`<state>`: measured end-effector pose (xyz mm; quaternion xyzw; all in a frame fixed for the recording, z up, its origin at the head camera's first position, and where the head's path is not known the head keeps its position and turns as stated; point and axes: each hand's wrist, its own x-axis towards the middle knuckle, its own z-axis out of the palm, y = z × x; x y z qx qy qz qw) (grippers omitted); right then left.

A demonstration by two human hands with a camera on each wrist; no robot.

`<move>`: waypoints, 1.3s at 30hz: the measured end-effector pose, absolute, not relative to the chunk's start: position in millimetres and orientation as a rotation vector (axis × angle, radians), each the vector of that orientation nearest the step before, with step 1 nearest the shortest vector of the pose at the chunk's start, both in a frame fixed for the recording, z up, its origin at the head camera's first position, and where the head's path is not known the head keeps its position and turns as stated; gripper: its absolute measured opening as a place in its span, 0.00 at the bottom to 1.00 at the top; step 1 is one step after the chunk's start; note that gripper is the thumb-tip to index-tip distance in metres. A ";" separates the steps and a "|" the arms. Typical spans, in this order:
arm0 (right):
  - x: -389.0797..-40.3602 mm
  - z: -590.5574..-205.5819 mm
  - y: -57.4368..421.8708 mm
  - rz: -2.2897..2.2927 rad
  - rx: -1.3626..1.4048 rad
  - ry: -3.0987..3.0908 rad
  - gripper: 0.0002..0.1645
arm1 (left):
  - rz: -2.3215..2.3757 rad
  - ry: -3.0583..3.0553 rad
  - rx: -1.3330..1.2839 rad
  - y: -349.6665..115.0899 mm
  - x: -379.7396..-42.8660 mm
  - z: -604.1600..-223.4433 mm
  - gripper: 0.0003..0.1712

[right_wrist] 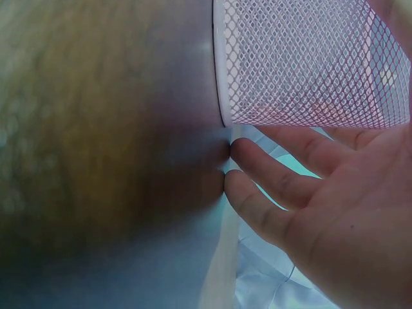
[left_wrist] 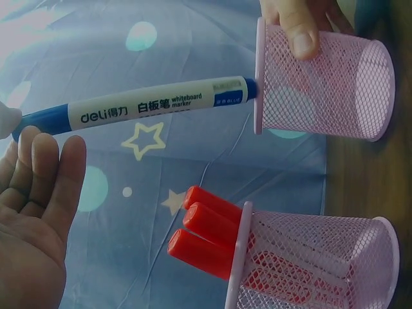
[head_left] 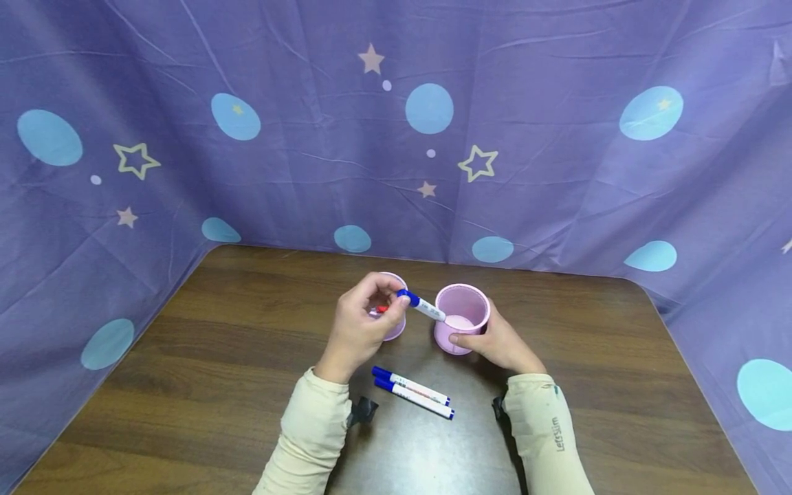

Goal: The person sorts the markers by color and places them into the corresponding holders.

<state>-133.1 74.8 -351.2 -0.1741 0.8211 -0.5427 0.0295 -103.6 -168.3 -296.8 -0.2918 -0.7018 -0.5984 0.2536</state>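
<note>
My left hand (head_left: 355, 330) pinches a blue whiteboard marker (left_wrist: 161, 103) by its cap, with the other fingers extended below it in the left wrist view. The marker's far end is right at the rim of a pink mesh pen cup (head_left: 443, 338). Around that cup's side is my right hand (head_left: 510, 344), its thumb on the near wall and its fingers partly hidden behind. A second pink mesh pen cup (left_wrist: 380, 257) stands to the left, partly hidden by my left hand in the head view. Several red markers (left_wrist: 209, 252) stand inside it, caps up.
Two more blue markers (head_left: 421, 401) lie side by side on the brown wooden table (head_left: 185, 385), nearer to me, between my forearms. A purple curtain (head_left: 309, 137) with stars and blue dots hangs along the table's back and sides.
</note>
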 end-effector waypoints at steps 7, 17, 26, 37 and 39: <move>-149.6 -385.6 84.2 -1.678 -0.517 2.525 0.53 | -1.621 -1.894 -0.800 -163.9 -102.0 -298.8 0.10; -152.0 -394.7 79.0 -1.694 -0.536 2.474 0.53 | -1.519 -2.043 -0.877 -159.0 -101.4 -310.7 0.08; -152.1 -399.7 77.7 -1.705 -0.564 2.468 0.53 | -1.139 -2.290 -0.943 -139.4 -103.5 -332.6 0.11; -152.9 -391.5 81.9 -1.657 -0.482 2.527 0.57 | -1.327 -2.026 -0.869 -165.3 -88.3 -277.1 0.11; -153.9 -390.8 82.5 -1.653 -0.489 2.536 0.56 | -1.365 -2.159 -0.819 -179.3 -84.7 -267.3 0.08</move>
